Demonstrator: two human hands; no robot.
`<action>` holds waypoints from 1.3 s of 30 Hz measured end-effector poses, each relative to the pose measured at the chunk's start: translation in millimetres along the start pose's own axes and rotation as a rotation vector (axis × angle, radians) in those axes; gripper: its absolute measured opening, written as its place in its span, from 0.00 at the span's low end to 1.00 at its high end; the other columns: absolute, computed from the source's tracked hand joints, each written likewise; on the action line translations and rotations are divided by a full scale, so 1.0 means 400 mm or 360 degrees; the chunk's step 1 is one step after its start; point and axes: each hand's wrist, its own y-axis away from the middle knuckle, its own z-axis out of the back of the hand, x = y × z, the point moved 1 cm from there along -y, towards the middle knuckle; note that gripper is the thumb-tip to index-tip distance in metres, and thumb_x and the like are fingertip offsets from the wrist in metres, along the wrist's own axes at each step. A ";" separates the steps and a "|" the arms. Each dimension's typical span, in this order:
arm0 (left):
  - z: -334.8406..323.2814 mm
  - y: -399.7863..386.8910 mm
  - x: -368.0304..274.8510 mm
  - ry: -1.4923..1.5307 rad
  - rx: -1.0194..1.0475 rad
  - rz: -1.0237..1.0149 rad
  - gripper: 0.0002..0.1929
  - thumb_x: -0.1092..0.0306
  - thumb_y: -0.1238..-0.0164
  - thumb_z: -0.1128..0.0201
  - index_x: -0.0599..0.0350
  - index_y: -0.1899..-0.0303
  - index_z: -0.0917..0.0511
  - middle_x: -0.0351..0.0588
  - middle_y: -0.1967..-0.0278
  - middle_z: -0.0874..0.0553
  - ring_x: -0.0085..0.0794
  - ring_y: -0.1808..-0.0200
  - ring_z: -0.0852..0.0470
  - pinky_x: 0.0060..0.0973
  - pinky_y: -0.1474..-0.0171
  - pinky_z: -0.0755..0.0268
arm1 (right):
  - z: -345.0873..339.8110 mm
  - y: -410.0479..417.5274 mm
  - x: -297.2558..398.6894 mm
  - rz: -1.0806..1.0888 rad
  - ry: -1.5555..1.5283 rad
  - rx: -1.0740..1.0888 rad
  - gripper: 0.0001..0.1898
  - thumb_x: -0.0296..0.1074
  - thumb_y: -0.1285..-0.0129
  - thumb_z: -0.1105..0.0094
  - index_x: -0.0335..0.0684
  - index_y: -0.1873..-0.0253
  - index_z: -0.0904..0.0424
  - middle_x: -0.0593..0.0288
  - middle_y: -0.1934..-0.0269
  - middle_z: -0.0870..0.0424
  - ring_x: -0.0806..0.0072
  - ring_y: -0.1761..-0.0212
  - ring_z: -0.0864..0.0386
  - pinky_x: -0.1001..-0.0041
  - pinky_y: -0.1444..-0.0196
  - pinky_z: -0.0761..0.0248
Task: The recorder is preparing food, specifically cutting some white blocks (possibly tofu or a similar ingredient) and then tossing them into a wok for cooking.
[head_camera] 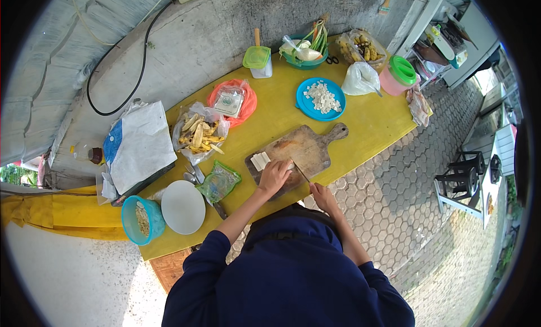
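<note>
A worn wooden cutting board (pixel 310 143) lies near the table's front edge, its handle pointing to the far right. My right hand (pixel 323 196) grips a kitchen knife (pixel 301 171), the blade reaching over the board towards my left fingertips. Under the fingers of my left hand (pixel 274 177) a piece of white food (pixel 290 165) is held against the board, mostly hidden. Several white food strips (pixel 260 161) rest side by side on the board's left part. Beyond the board, a blue plastic plate (pixel 301 102) carries a heap of small white cut pieces (pixel 322 98).
Left on the yellow table (pixel 270 120): a bag of banana peels (pixel 198 134), a red plastic bag (pixel 249 103), a white bowl (pixel 183 207), a turquoise tub (pixel 127 221). Behind: a green-lidded container (pixel 258 61), a vegetable basin (pixel 306 64), bananas (pixel 367 48), a pink jar (pixel 393 82).
</note>
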 end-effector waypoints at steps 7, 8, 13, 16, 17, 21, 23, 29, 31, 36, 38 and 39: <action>-0.026 0.016 0.018 -0.0061 0.0025 -0.0110 0.19 0.68 0.41 0.41 0.56 0.47 0.28 0.46 0.71 0.19 0.35 0.59 0.22 0.32 0.57 0.29 | -0.004 -0.001 -0.002 -0.0016 -0.0021 -0.0001 0.25 0.50 0.31 0.62 0.30 0.66 0.25 0.46 0.78 0.25 0.53 0.71 0.23 0.62 0.66 0.34; -0.028 0.016 0.019 -0.0061 0.0026 -0.0110 0.19 0.68 0.41 0.41 0.56 0.47 0.28 0.46 0.71 0.19 0.35 0.59 0.22 0.32 0.57 0.29 | -0.005 -0.002 -0.004 -0.0037 -0.0007 0.0008 0.25 0.50 0.31 0.62 0.30 0.66 0.25 0.46 0.78 0.25 0.53 0.72 0.23 0.62 0.66 0.34; -0.026 0.005 0.020 0.0019 0.0125 -0.0006 0.19 0.69 0.41 0.41 0.56 0.47 0.29 0.46 0.70 0.19 0.36 0.60 0.22 0.33 0.56 0.29 | -0.012 -0.003 -0.013 -0.0037 0.0030 -0.0011 0.25 0.50 0.31 0.62 0.30 0.66 0.25 0.46 0.79 0.25 0.54 0.72 0.23 0.62 0.67 0.34; -0.016 -0.001 0.012 0.0042 0.0173 0.0043 0.20 0.68 0.42 0.40 0.56 0.47 0.30 0.47 0.70 0.20 0.37 0.60 0.22 0.33 0.55 0.30 | -0.011 -0.003 -0.013 -0.0014 0.0018 -0.0021 0.25 0.51 0.31 0.61 0.31 0.66 0.25 0.47 0.80 0.25 0.55 0.73 0.23 0.63 0.67 0.33; -0.013 -0.005 0.009 0.0043 0.0174 0.0043 0.20 0.68 0.42 0.40 0.56 0.47 0.30 0.47 0.70 0.20 0.37 0.60 0.22 0.33 0.55 0.30 | -0.010 -0.003 -0.014 -0.0025 0.0009 -0.0007 0.26 0.51 0.31 0.61 0.31 0.67 0.25 0.48 0.80 0.25 0.56 0.74 0.23 0.63 0.68 0.33; -0.017 -0.014 0.007 0.0119 0.0065 0.0054 0.18 0.69 0.43 0.40 0.57 0.50 0.31 0.48 0.69 0.21 0.38 0.61 0.22 0.34 0.54 0.30 | -0.012 -0.004 -0.016 -0.0039 0.0021 0.0006 0.26 0.52 0.31 0.61 0.31 0.67 0.25 0.49 0.80 0.25 0.58 0.75 0.23 0.64 0.68 0.33; -0.022 -0.020 0.007 0.0117 0.0058 0.0068 0.18 0.70 0.44 0.40 0.57 0.51 0.31 0.48 0.68 0.21 0.39 0.61 0.23 0.34 0.54 0.30 | -0.014 -0.003 -0.014 -0.0015 0.0015 -0.0003 0.26 0.52 0.31 0.61 0.31 0.67 0.25 0.49 0.81 0.25 0.58 0.75 0.23 0.64 0.68 0.33; -0.042 -0.027 0.007 0.0081 0.0029 0.0124 0.18 0.73 0.46 0.41 0.57 0.51 0.32 0.49 0.68 0.21 0.39 0.60 0.23 0.35 0.55 0.29 | -0.014 -0.014 -0.002 0.0076 -0.0056 -0.0037 0.26 0.50 0.31 0.61 0.29 0.68 0.25 0.46 0.78 0.24 0.55 0.71 0.23 0.64 0.66 0.33; -0.047 -0.024 0.002 0.0033 -0.0014 0.0174 0.18 0.73 0.45 0.41 0.57 0.51 0.32 0.48 0.69 0.21 0.39 0.61 0.23 0.35 0.55 0.29 | -0.017 -0.015 -0.003 0.0084 -0.0090 -0.0065 0.26 0.50 0.31 0.61 0.29 0.68 0.26 0.44 0.77 0.24 0.54 0.70 0.23 0.64 0.65 0.33; -0.050 -0.020 0.006 0.0036 -0.0015 0.0156 0.19 0.72 0.44 0.41 0.57 0.50 0.32 0.49 0.69 0.21 0.40 0.61 0.22 0.35 0.54 0.29 | -0.022 -0.012 0.002 0.0174 -0.0083 -0.0001 0.25 0.47 0.31 0.61 0.28 0.68 0.26 0.41 0.75 0.24 0.51 0.68 0.23 0.62 0.63 0.33; -0.051 -0.017 0.009 0.0035 -0.0015 0.0148 0.19 0.71 0.44 0.41 0.57 0.49 0.32 0.49 0.68 0.20 0.40 0.61 0.22 0.35 0.54 0.29 | -0.024 -0.015 0.002 0.0111 -0.0029 -0.0037 0.25 0.47 0.31 0.61 0.28 0.68 0.26 0.41 0.75 0.24 0.50 0.68 0.23 0.62 0.63 0.33; -0.051 -0.015 0.005 0.0027 -0.0005 0.0165 0.20 0.71 0.43 0.41 0.57 0.48 0.31 0.49 0.69 0.20 0.40 0.62 0.22 0.34 0.54 0.29 | -0.025 -0.015 -0.004 0.0039 0.0027 -0.0078 0.25 0.47 0.31 0.61 0.28 0.68 0.26 0.41 0.74 0.24 0.50 0.68 0.23 0.62 0.63 0.33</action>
